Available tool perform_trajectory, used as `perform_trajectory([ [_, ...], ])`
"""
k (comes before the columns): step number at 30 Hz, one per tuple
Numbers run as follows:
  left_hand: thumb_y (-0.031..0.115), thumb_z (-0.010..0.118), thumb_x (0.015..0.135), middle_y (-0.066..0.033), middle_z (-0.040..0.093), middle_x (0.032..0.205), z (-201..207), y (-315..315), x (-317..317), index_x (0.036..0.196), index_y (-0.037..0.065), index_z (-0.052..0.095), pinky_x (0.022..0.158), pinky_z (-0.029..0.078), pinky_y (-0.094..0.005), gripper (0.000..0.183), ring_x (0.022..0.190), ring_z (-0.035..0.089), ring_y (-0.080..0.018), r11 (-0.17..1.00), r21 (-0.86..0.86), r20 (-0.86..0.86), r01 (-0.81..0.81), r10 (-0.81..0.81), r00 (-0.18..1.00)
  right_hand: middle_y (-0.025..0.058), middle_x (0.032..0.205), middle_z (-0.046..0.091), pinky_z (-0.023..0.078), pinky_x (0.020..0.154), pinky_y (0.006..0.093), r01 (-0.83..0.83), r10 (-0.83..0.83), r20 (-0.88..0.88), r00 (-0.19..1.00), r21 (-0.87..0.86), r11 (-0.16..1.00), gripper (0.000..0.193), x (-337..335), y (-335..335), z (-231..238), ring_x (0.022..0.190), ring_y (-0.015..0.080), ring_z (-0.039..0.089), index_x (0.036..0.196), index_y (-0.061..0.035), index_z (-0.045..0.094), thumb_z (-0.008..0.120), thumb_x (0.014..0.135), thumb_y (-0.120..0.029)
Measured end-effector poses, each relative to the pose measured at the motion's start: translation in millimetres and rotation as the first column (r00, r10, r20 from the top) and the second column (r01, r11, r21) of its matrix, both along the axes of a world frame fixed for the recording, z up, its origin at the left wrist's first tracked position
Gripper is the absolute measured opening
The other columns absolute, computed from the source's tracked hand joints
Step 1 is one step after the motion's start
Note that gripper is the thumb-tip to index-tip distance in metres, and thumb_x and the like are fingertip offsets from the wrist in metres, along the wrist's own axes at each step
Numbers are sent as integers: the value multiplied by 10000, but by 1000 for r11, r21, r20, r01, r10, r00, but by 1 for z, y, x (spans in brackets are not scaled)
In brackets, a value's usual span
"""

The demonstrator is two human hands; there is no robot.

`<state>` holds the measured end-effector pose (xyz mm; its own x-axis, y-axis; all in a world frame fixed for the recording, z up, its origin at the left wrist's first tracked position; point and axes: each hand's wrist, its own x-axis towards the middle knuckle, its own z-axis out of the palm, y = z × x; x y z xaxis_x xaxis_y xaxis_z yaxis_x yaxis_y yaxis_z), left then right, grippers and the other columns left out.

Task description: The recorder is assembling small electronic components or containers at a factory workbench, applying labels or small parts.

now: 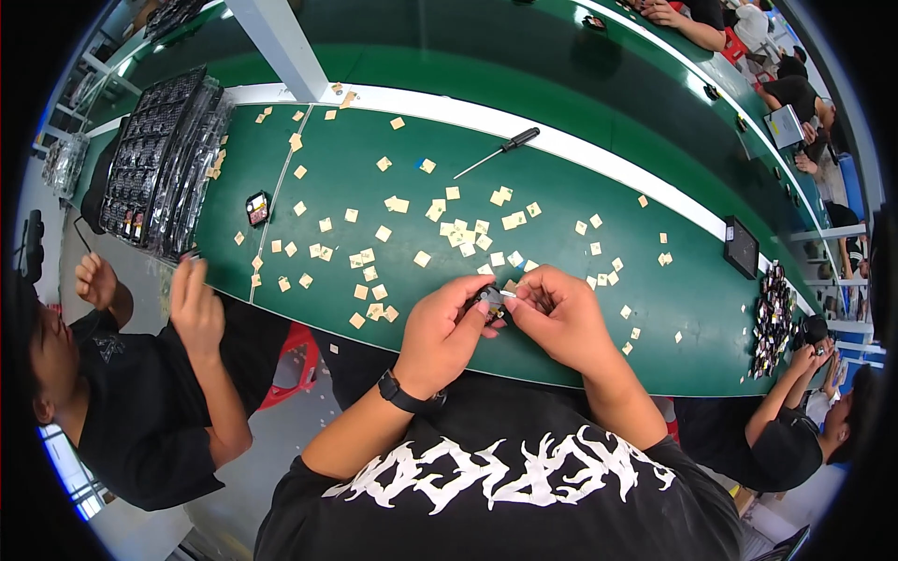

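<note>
Over the near edge of the green table point(561, 365), my left hand point(432, 341) has its fingers and thumb closed round a small black device point(490, 301). Its inner parts are partly hidden by the fingers. My right hand point(569, 318) pinches a small white piece point(508, 294) with thumb and forefinger against the device's right side. What kind of piece this is I cannot make out. Many small cream squares point(423, 259) lie scattered over the table beyond both hands.
A black screwdriver point(520, 139) lies near the far rail. Stacked trays point(154, 154) and another small black device point(257, 208) are at left. A black box point(740, 248) and a heap of small black parts point(773, 313) are at right. Co-workers sit on both sides.
</note>
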<state>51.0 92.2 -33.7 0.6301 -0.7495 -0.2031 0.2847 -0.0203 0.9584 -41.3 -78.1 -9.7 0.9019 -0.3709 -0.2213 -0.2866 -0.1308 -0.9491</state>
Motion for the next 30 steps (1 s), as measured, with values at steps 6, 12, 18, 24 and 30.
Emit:
perform_trajectory([
  [6, -48, 517, 997, -115, 684, 1089, 0, -3, -3, 1275, -55, 563, 767, 604, -278, 281, 923, 699, -142, 999, 15, 4, -39, 39, 999, -40, 640, 532, 374, 513, 224, -25, 26, -1, 1000, 36, 999, 118, 4, 4, 12, 571, 20, 440, 948, -12, 647, 736, 900, -72],
  [12, -51, 521, 980, -101, 695, 1022, -5, -1, -5, 1248, -54, 556, 749, 592, -266, 270, 860, 690, -117, 998, 68, 200, -17, 3, 980, -63, 714, 576, 351, 524, 185, -170, 171, -5, 985, -143, 975, 73, 2, 2, 18, 602, -9, 459, 977, -1, 659, 703, 921, -15],
  [18, -49, 504, 984, -110, 702, 1019, -4, 1, -5, 1260, -35, 551, 716, 572, -266, 280, 844, 690, -124, 1000, 0, 167, -6, 6, 986, -21, 861, 648, 388, 554, 171, -86, 89, -15, 996, 121, 989, 85, -2, 3, 8, 645, -3, 512, 1050, 15, 636, 657, 970, -5],
  [24, -38, 501, 994, -107, 693, 1041, -3, 0, -6, 1260, -34, 554, 722, 565, -261, 271, 845, 686, -126, 999, -19, 135, -30, 33, 990, 12, 746, 673, 425, 540, 217, -30, 31, -9, 999, 82, 996, 89, -2, 7, 13, 612, 25, 534, 1000, 17, 647, 689, 941, -34],
  [30, -22, 500, 1001, -94, 670, 1075, -1, 2, -4, 1293, -31, 551, 743, 554, -261, 296, 892, 664, -118, 1000, -18, 67, -3, 4, 998, 3, 711, 645, 420, 536, 218, -106, 96, -62, 993, -172, 979, 92, -4, 7, 30, 607, 25, 529, 942, 21, 682, 713, 858, -2],
])
